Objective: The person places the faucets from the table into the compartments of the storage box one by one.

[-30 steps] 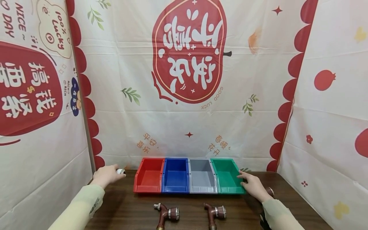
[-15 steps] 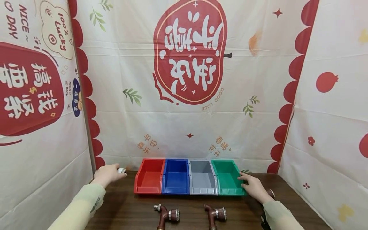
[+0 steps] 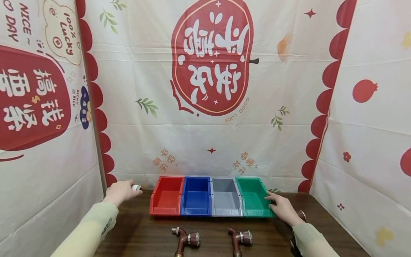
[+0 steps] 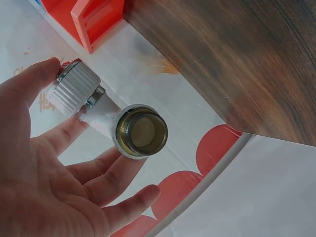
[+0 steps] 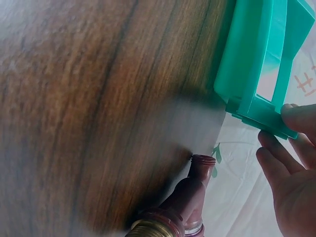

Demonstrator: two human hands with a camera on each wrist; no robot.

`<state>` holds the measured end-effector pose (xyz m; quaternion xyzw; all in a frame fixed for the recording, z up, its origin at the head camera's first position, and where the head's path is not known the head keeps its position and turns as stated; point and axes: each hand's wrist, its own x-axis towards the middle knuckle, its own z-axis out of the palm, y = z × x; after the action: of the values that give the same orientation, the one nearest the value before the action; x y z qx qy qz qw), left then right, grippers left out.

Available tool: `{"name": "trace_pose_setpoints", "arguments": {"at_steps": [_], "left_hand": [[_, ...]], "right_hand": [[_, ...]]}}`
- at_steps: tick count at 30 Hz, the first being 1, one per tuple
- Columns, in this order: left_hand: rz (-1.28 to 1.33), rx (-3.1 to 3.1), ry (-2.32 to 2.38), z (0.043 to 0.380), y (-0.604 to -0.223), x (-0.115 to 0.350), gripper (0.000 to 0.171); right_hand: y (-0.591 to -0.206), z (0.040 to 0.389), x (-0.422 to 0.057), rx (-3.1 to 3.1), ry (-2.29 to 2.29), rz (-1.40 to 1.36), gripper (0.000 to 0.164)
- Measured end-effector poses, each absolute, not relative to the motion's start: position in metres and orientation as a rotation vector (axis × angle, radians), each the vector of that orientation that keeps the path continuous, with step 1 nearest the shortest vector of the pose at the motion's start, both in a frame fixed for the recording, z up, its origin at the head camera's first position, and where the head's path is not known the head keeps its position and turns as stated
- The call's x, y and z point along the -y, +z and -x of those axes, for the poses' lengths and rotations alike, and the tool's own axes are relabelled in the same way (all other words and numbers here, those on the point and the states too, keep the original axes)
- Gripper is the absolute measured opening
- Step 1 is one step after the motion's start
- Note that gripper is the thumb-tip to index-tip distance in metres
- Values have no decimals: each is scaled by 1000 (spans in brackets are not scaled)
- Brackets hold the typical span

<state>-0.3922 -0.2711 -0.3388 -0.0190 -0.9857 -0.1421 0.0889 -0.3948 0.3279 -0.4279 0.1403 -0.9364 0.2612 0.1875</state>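
My left hand (image 3: 120,192) holds a white faucet (image 4: 102,114) up at the left of the bins. In the left wrist view, the thumb lies against its ribbed knob (image 4: 74,89) and the fingers are under its body; its open brass-threaded end (image 4: 142,133) faces the camera. With its thumb and fingers, my right hand (image 3: 284,210) pinches the right side wall of the green bin (image 3: 255,194). Close below that hand lies a brown-red faucet (image 5: 185,200), mostly hidden by the arm in the head view.
Red (image 3: 167,196), blue (image 3: 197,196) and grey (image 3: 226,196) bins stand in a row with the green one on the wooden table (image 3: 144,228). Two brown-red faucets, one left (image 3: 182,239) and one right (image 3: 236,241), lie in front. Printed cloth walls (image 3: 205,135) enclose the table.
My left hand has shifted slightly up and to the right with the white faucet, which has turned a little. The right hand keeps its grip on the green bin, which stays in place.
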Motion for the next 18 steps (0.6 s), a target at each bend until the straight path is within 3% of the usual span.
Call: {"name": "trace_pose_setpoints", "arguments": {"at_steps": [18], "left_hand": [[52,2938,-433,392,-334,261,57]], "right_hand": [[-427,395,-328,2650,752,-381,28]]}}
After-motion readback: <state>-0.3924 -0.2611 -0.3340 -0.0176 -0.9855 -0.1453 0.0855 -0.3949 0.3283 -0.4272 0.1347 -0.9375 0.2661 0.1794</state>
